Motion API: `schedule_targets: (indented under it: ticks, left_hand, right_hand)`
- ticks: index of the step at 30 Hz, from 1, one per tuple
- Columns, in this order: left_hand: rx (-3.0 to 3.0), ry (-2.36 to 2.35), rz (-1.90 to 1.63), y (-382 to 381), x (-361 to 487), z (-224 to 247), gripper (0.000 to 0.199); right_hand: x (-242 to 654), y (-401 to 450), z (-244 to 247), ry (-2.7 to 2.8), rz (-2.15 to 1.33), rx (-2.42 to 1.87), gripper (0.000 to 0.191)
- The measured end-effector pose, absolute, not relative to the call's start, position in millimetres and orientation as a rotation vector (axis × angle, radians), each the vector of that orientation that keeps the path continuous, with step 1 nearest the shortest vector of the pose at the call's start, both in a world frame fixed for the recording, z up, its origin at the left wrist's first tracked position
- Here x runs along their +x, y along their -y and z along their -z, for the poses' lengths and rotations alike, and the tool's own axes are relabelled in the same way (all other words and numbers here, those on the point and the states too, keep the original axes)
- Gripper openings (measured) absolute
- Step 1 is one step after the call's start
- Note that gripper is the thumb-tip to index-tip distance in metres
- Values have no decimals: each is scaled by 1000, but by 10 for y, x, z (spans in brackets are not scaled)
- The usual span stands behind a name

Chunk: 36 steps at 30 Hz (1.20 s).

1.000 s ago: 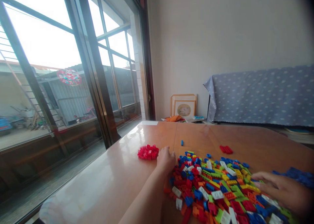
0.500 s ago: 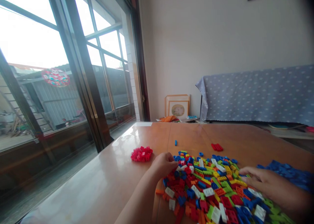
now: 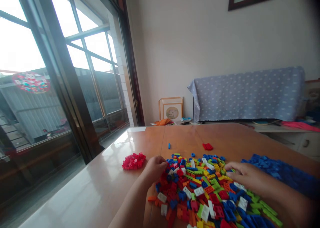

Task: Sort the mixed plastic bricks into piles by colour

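A wide heap of mixed bricks (image 3: pixel 197 191) in red, blue, green, yellow, orange and white covers the near part of the wooden table (image 3: pixel 185 134). At the heap's left edge is my left hand (image 3: pixel 156 168), fingers curled together; whatever they grip is too small to make out. My right hand (image 3: pixel 240 171) reaches over the heap's right side, fingers apart and slightly bent, with nothing visible held. Left of my left hand sits a pile of red bricks (image 3: pixel 134 161). A pile of blue bricks (image 3: pixel 277 171) lies beyond my right forearm.
Past the heap lie a few red bricks (image 3: pixel 207 146) and a single blue brick (image 3: pixel 169 146). A glass door stands at the left. Behind the table are framed pictures (image 3: pixel 172 111) and a dotted blue cloth (image 3: pixel 245 95) over something long.
The view has turned to the right, showing more of the wall clock and the blue pile. Both hands stay near the same parts of the heap.
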<state>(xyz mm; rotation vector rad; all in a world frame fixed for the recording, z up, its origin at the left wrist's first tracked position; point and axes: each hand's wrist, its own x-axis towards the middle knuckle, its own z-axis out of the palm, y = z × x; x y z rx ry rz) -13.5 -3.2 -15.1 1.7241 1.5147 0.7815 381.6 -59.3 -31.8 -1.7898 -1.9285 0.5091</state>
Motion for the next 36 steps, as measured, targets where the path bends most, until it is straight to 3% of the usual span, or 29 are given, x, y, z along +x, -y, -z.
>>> schedule_targets:
  ticks: [10, 24, 32, 36]
  left_hand:
    - [1373, -1130, -1050, -1, 50, 80, 68]
    - [1610, -1398, -926, -369, 371, -76, 42]
    - [1792, -1427, -779, -839, 1104, -88, 23]
    - [1832, -1483, -648, -1088, 1545, 7, 22]
  right_hand:
    - [3734, 700, 107, 1993, -413, -1713, 19]
    - [3752, 744, 7, 1909, -353, -1734, 22]
    - [3726, 776, -85, 1839, -346, -1753, 18]
    - [3701, 774, -120, 1820, -369, -1744, 18]
